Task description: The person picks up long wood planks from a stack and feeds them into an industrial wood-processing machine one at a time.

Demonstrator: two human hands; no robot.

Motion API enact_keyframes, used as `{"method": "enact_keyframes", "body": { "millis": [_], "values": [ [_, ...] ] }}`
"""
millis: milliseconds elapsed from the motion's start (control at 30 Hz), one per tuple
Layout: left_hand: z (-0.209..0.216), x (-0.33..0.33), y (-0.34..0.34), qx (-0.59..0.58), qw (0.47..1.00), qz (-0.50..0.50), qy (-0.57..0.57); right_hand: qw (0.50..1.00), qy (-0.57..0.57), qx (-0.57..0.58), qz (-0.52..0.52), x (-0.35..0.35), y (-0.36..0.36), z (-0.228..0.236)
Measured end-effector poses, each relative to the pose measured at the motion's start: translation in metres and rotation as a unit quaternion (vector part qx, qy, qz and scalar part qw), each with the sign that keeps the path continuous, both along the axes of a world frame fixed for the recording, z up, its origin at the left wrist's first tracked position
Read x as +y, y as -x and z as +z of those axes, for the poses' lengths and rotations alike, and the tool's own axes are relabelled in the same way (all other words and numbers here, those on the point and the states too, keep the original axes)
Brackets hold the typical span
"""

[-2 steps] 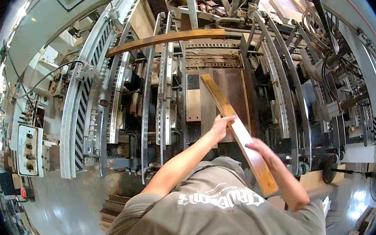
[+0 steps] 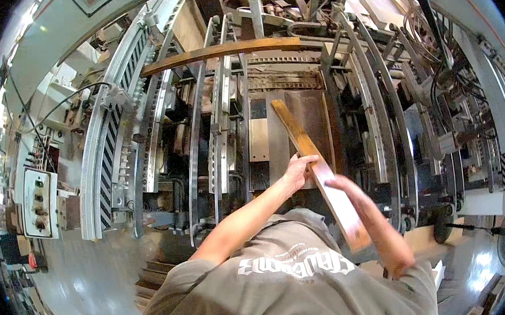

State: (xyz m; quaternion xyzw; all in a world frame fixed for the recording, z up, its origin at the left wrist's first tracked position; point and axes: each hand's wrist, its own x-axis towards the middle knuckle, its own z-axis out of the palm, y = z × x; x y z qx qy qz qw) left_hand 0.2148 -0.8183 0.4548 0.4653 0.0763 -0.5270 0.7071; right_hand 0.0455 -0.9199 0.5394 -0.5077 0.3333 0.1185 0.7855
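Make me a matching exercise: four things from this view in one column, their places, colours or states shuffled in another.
1. Held board
2. Other wooden strip
3. Control box
4. Left hand

A. Lying across the metal rails
B. Closed in a grip
C. Slanting, near end farther right
D. White, at far left

Pairs: 1-C; 2-A; 3-D; 4-B

The left hand (image 2: 298, 171) is gripping, the left forearm (image 2: 246, 219) slanting inward; the right hand (image 2: 346, 186), blurred, is sitting slightly farther back, the right forearm (image 2: 381, 227) slanting inward too
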Motion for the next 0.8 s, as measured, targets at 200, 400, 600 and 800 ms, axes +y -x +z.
{"method": "enact_keyframes", "body": {
  "millis": [200, 400, 600, 800],
  "values": [
    [0.074, 0.003, -0.025, 0.070, 0.996, -0.029, 0.047, 0.980, -0.162, 0.011, -0.118, 0.017, -0.116, 0.044],
    [0.123, 0.031, -0.033, 0.026, 0.996, 0.007, 0.086, 0.916, -0.297, 0.102, -0.248, 0.035, -0.136, 0.072],
    [0.118, 0.045, -0.034, 0.072, 0.996, -0.013, 0.048, 0.908, -0.346, 0.107, -0.209, 0.044, -0.129, 0.054],
    [0.108, 0.041, -0.033, 0.033, 0.996, -0.009, 0.077, 0.918, -0.342, 0.089, -0.179, 0.040, -0.135, 0.044]
  ]
}}
